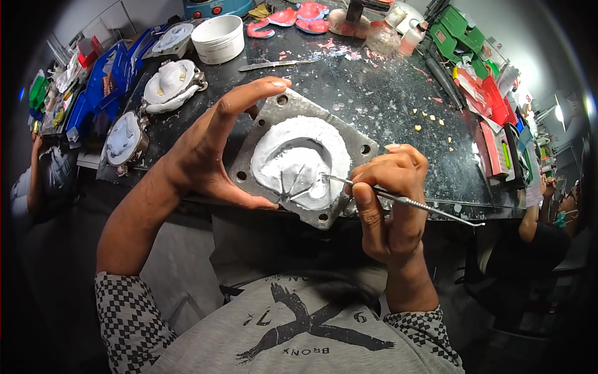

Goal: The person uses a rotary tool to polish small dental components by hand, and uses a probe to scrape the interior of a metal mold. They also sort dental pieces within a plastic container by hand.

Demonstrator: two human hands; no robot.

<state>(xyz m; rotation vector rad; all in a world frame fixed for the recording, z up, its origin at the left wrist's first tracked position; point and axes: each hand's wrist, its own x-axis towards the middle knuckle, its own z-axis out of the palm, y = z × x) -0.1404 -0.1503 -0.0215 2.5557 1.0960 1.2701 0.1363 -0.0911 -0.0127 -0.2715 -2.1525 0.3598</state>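
- Left hand (202, 149), spread wide, holds the metal plate (356, 138) by opposite edges.
- Right hand (393, 209) holds a thin tool (418, 205), its tip at the white plaster (299, 171).

The surface (386, 93) is black and marked with pale residue. A pale grey wall (541, 47) stands beyond its right side. A lit lamp (559, 114) is located at far right. Deep shadow covers the area below the front edge.

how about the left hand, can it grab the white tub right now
Probably not right now: the left hand is holding the metal plate, though nothing tall seems to block the white tub.
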